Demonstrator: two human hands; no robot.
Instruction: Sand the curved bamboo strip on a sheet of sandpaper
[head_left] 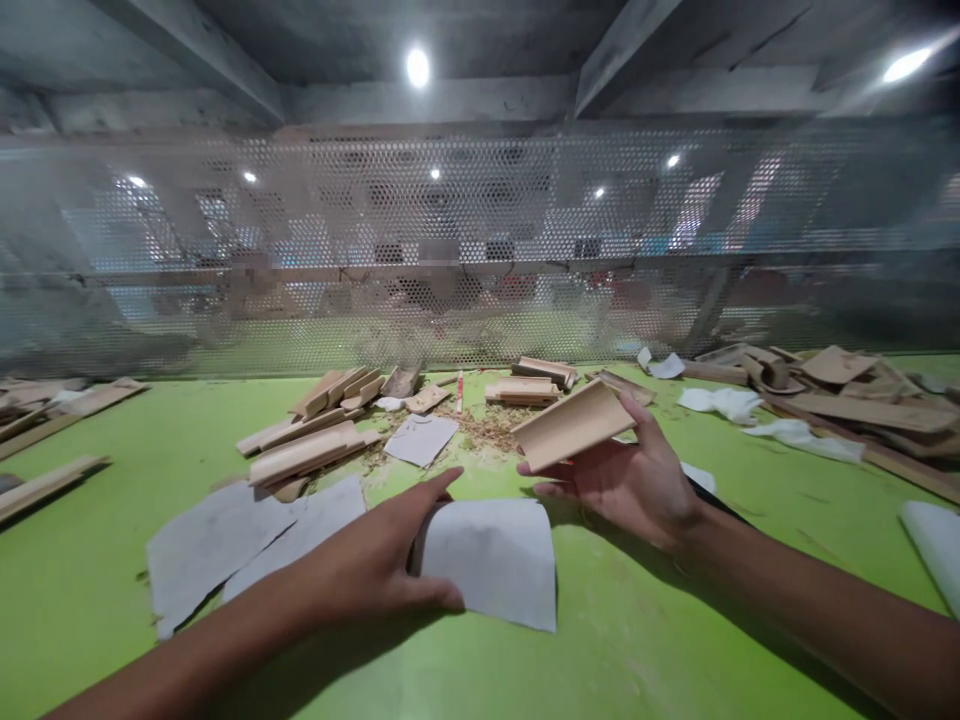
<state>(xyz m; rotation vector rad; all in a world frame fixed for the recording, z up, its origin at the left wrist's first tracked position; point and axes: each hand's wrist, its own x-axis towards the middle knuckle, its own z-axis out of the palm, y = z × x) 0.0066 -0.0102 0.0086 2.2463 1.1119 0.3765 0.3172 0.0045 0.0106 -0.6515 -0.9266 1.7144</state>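
My right hand holds a short curved piece of wooden moulding a little above the green table, fingers closed around its underside. My left hand rests on the left edge of a grey sheet of sandpaper lying flat on the table, thumb and fingers gripping the edge. Two more grey sheets lie to the left of that hand.
A pile of wooden moulding pieces and sawdust sits mid-table, with stacked pieces behind. More wood scraps and white cloths lie at the right; long strips at the left. A perforated metal screen closes the far side.
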